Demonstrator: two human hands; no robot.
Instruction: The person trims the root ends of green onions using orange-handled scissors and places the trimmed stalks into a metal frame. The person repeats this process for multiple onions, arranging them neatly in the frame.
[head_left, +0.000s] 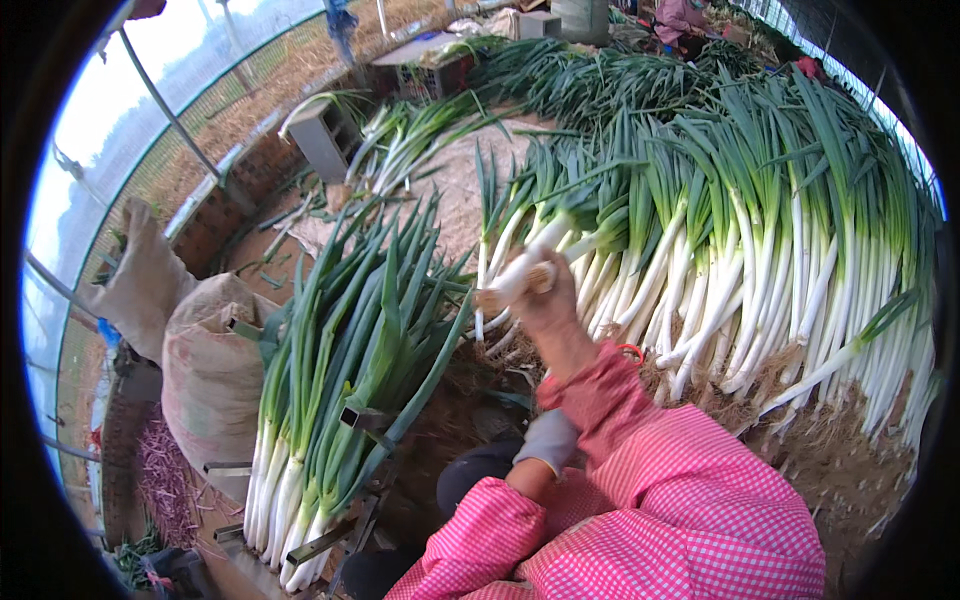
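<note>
My bare right hand (546, 300) is closed around the white lower ends of what look like two long green onions (551, 232), blurred. Their green tops point away over a wide row of onions (720, 277) on the ground, white stems and brown roots towards me. My left hand (551, 439), in a pale glove, is low by my knee under the right forearm; its fingers are hidden. To the left, a bundle of green onions (345, 322) leans in a metal frame (322, 541), white ends nearest me. A red loop (632, 354) shows beside my right sleeve.
A stuffed woven sack (214, 360) stands left of the frame, near purple strands (166, 480). Beyond lie a pale cloth (457, 195), a grey block (319, 142) and more onions (585, 79). A low brick wall (255, 172) curves along the left. A person (679, 22) is at the back.
</note>
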